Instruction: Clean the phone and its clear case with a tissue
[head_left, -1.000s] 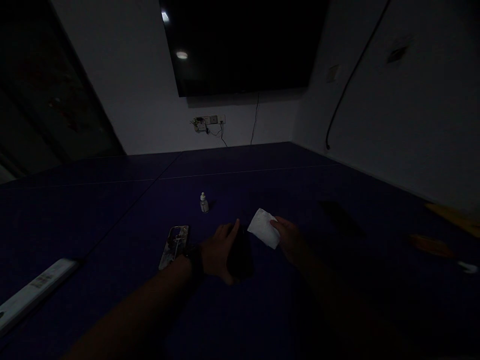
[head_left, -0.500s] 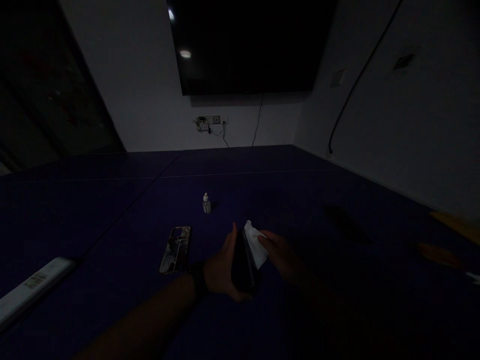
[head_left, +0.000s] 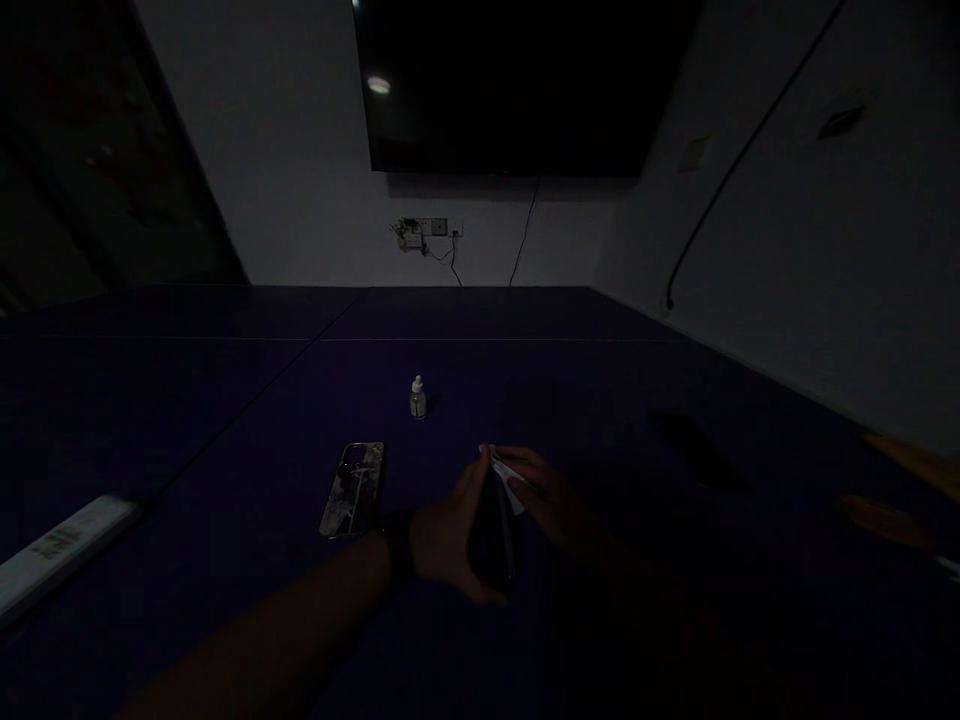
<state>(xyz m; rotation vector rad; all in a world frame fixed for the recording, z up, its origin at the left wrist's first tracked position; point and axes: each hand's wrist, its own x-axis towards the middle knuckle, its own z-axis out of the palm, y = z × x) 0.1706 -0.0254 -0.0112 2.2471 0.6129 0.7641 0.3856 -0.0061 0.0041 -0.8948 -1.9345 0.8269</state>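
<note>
The room is dim. My left hand (head_left: 447,530) holds a dark phone (head_left: 495,535) tilted up on its edge above the dark blue table (head_left: 225,420). A dark watch sits on that wrist. My right hand (head_left: 551,495) presses a white cloth (head_left: 507,472) against the phone's upper face; most of the cloth is hidden between hand and phone. A patterned phone case (head_left: 354,488) lies flat just left of my left hand. A small white dropper bottle (head_left: 418,398) stands upright farther back.
A long white bar (head_left: 60,545) lies at the table's left edge. A dark flat object (head_left: 701,452) rests to the right, with orange shapes (head_left: 885,520) near the right edge. A black screen (head_left: 525,85) and a wall socket (head_left: 431,228) are on the far wall.
My left hand lifted the phone from lying flat to standing on edge. My right hand brought the white cloth leftward from beside the phone onto its face.
</note>
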